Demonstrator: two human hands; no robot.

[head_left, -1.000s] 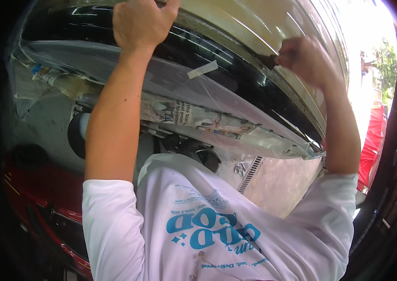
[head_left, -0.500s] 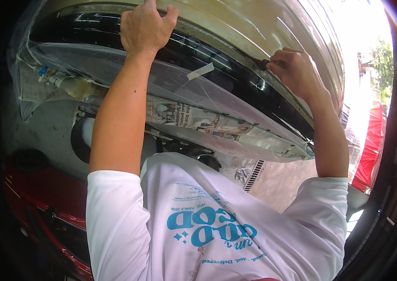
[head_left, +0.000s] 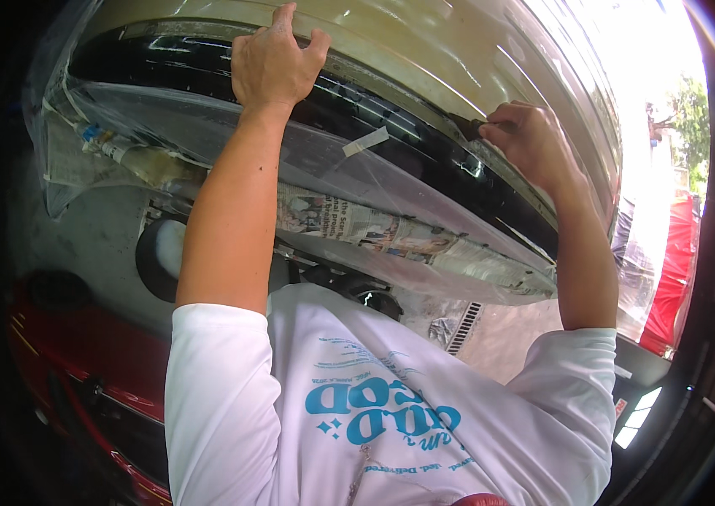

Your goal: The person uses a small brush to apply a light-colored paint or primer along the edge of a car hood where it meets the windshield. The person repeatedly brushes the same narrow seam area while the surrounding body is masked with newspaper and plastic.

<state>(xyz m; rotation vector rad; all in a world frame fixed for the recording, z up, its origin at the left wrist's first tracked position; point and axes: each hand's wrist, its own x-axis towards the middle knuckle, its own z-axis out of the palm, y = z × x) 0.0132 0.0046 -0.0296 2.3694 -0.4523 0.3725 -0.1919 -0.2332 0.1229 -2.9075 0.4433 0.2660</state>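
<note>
A gold-beige car panel (head_left: 425, 51) spans the top, above a glossy black panel (head_left: 180, 59). A narrow, rough grey strip (head_left: 391, 93) runs along the seam between them. My left hand (head_left: 277, 63) rests over this strip on the left, its index finger and thumb stretched apart; the other fingers are partly hidden. Farther right, my right hand (head_left: 530, 143) is closed around a dark, flat scraper-like tool (head_left: 465, 127), whose tip meets the strip. My fingers cover most of the tool, so its exact kind is unclear.
Clear plastic sheeting (head_left: 163, 114) and newspaper (head_left: 374, 229) hang below the black panel, with a piece of pale tape (head_left: 366, 142) on it. A red car (head_left: 104, 346) stands at lower left. A floor drain grate (head_left: 464, 327) lies below; red sheeting (head_left: 669, 270) hangs at right.
The view has shifted slightly, so the panels sit a little lower and to the right. My right hand with the dark tool has shifted slightly left along the strip. My left hand keeps its place.
</note>
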